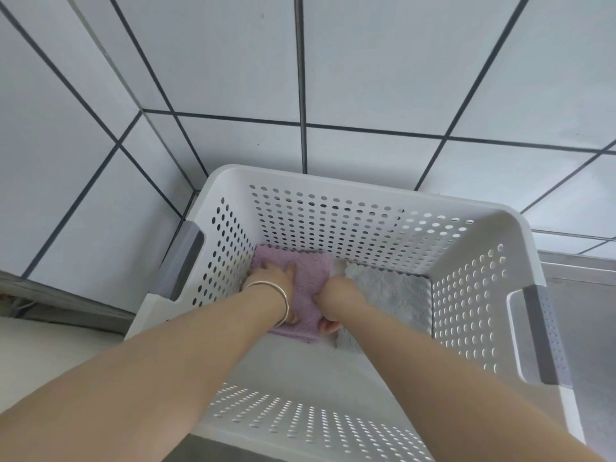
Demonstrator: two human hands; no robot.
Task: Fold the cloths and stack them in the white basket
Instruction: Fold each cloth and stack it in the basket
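In white basket [376, 191] | purple cloth [308, 278], grey cloth [393, 291] | 2 hands

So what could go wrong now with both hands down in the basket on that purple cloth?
The purple cloth overlaps the grey cloth rather than sitting squarely on it, so the stack may lean. Lifting the left hand or right hand could drag its fold open.
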